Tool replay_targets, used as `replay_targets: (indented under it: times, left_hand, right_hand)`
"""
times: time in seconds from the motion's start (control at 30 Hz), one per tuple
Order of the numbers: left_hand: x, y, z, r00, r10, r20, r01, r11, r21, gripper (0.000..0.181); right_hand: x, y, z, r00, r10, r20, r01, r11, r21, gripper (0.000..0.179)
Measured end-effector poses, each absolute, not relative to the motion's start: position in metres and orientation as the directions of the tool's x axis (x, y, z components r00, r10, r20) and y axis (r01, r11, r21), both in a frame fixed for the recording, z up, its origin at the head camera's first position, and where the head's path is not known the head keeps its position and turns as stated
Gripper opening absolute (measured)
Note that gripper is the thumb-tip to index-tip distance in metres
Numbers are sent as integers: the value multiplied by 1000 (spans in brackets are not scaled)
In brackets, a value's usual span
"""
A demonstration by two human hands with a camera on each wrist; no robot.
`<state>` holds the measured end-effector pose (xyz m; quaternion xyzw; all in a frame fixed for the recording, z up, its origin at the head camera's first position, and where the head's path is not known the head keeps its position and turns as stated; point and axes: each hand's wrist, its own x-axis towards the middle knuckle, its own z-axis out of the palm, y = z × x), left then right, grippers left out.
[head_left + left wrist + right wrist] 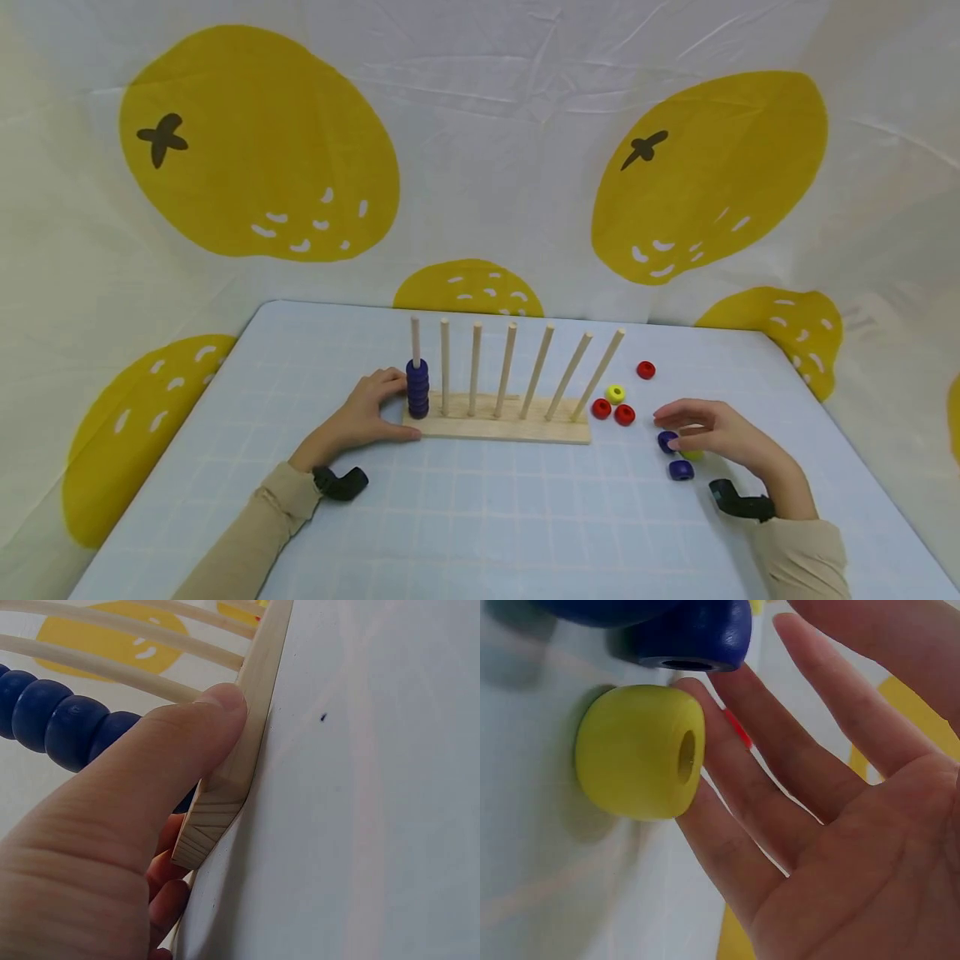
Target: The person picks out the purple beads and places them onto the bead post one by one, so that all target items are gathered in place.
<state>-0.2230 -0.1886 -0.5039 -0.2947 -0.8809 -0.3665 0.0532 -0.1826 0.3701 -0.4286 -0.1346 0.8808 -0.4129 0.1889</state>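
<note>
My left hand (367, 412) grips the left end of a wooden peg rack. In the left wrist view its thumb lies on the base board (259, 690) and the fingers curl behind the end. A stack of several blue beads (417, 390) sits on the leftmost peg; the other pegs (475, 371) are bare. Over on the right, my right hand (723, 433) hovers with fingers spread beside a blue bead (667, 442). The right wrist view shows a yellow bead (637, 754) overlapping the fingertips and a blue bead (697, 634) above it. Another blue bead (681, 470) lies nearer the front.
Between the rack and my right hand lie a small yellow bead (616, 393) and two red beads (602, 408). One more red bead (646, 369) is farther back. The white table (480, 525) meets a curtain (495, 183) with yellow fruit prints behind.
</note>
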Motion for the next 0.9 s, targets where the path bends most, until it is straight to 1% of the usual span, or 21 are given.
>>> replay_targets:
  times: [0.23, 0.33, 0.5, 0.9]
  left_hand:
    - [-223, -189, -505, -817, 480, 320, 566, 557, 608, 68]
    - [-223, -189, -505, -818, 480, 318, 564, 554, 613, 68]
    - [-224, -189, -505, -816, 481, 320, 565, 551, 614, 68]
    - [-223, -189, -506, -821, 482, 305, 556, 555, 619, 69]
  right_hand:
    - [-184, 371, -434, -883, -412, -225, -98, 630, -770, 34]
    - [-184, 370, -435, -883, -410, -231, -85, 623, -778, 33]
    - [-185, 369, -436, -886, -391, -250, -50, 616, -786, 33]
    - [-185, 368, -439, -888, -378, -261, -42, 633, -773, 34]
